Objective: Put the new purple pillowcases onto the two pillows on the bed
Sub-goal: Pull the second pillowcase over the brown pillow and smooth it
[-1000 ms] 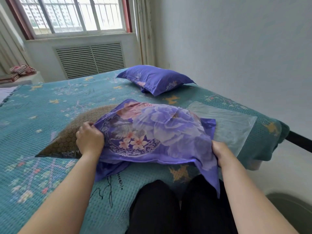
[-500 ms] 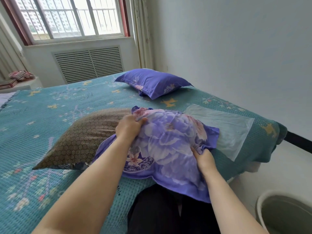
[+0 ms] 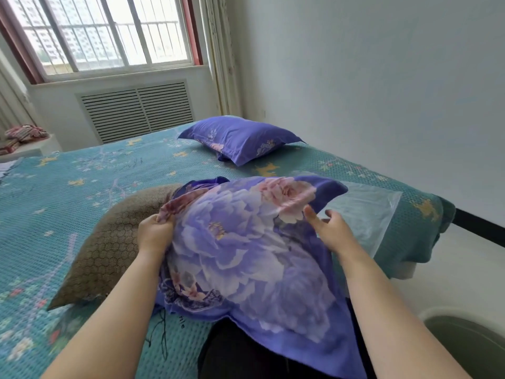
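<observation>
The bed [image 3: 82, 187] fills most of the view, covered by a teal waffle-weave spread with small flower and yellow motifs. Behind it stand a barred window [image 3: 109, 31] and a louvred vent panel [image 3: 136, 113] set in the wall below the sill.

Near the bed's front edge lies a pillow [image 3: 109, 242] in brown honeycomb-patterned fabric, with a purple pillowcase [image 3: 246, 255] printed with large lilac and pink flowers drawn over its right part. The brown end on the left is bare, and the loose border of the case hangs off the bed edge over the person's dark-clad legs.

Farther back, close to the wall, a second pillow [image 3: 240, 138] lies flat and fully dressed in matching purple cloth, well apart from the first.

A clear plastic bag [image 3: 366, 214] lies flat on the spread just to the right of the half-covered pillow, partly under its corner.

At the lower right, beside the bed, the rim of a pale basin [image 3: 464, 332] shows on the floor. A folded pink cloth [image 3: 26, 132] sits on a low ledge at the far left.

The left hand [image 3: 154, 233] grips the bunched open hem of the pillowcase where it meets the brown fabric. The right hand [image 3: 330, 228] is released, fingers spread and relaxed, just above the case's right side and holding nothing.
</observation>
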